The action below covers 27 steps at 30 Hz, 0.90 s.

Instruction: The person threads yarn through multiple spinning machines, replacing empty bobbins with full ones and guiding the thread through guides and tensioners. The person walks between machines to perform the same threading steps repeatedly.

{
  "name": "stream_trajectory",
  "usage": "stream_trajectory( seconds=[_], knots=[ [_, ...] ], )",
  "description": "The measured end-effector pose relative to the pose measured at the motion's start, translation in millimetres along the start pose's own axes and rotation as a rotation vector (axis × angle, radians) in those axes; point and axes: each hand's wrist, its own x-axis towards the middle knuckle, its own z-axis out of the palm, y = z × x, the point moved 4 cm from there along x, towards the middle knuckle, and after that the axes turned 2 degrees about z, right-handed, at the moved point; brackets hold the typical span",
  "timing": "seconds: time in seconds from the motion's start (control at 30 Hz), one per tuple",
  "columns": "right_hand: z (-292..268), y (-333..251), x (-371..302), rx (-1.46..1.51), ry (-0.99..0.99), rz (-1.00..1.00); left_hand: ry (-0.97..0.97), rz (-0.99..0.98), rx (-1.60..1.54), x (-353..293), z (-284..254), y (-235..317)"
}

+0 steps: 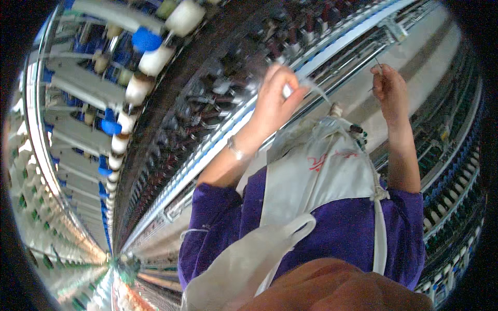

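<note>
My left hand (272,98) is raised beside the spinning frame, fingers curled and slightly blurred. It is closed on a white wisp of fibre (317,89), which trails from the fingertips to the right. My right hand (391,93) is held apart at the upper right. Its fingers pinch a thin dark rod (377,61) whose ends stick out above and below them; its exact kind is too small to tell. Below both hands hangs a white apron (311,181) with red marks, worn over purple clothing. A few dark small items (358,129) stick out at the apron's upper edge.
On the left runs a long spinning machine (218,93) with dark spindles and a pale rail (202,147). White bobbins (155,59) and blue holders (147,39) hang above it. A second bobbin row (451,199) curves along the right, across a grey floor aisle (425,46).
</note>
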Motion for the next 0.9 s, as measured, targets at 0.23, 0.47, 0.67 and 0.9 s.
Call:
stream_trajectory(
  seconds=[0.23, 0.47, 0.67, 0.9],
  knots=[
    [-34.3, -56.1, 61.5, 0.095, 0.035, -0.161, -0.797, -0.622, 0.075, -95.2, 108.9, -104.0],
    [-77.3, -74.5, 143.0, -0.219, -0.409, -0.19, -1.361, -0.672, 0.473, -125.4, 221.6, -137.9],
    [-242.5, -67.3, 108.2, -1.602, -1.029, 0.155, -1.143, -0.719, 0.095, -22.6, 260.1, -79.8],
    [-298.5, -35.6, 94.7, -1.424, -0.936, 0.347, 0.067, -0.464, 0.747, 293.6, 8.0, 105.1]
  ],
)
